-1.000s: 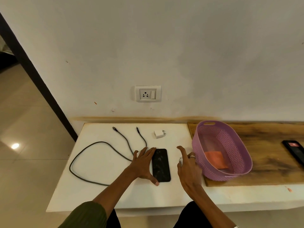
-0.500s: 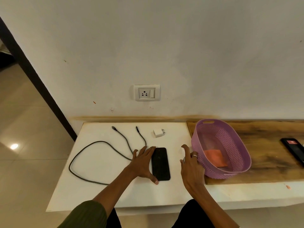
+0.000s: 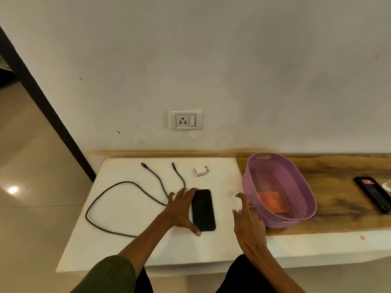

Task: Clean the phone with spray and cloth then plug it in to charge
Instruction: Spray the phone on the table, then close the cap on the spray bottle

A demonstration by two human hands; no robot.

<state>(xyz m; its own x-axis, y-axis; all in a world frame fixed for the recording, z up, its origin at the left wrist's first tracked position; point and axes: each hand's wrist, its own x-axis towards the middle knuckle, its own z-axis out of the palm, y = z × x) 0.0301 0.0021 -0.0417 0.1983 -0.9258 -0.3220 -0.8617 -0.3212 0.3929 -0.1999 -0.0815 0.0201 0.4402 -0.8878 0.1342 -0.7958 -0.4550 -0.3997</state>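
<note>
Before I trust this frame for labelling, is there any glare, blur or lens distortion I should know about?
Head view: a bright lamp reflection glares off the floor tiles at left; the wide lens bends the dark door frame into a slant; the right hand looks softly blurred near its fingers, while the phone and cable are sharp.
</note>
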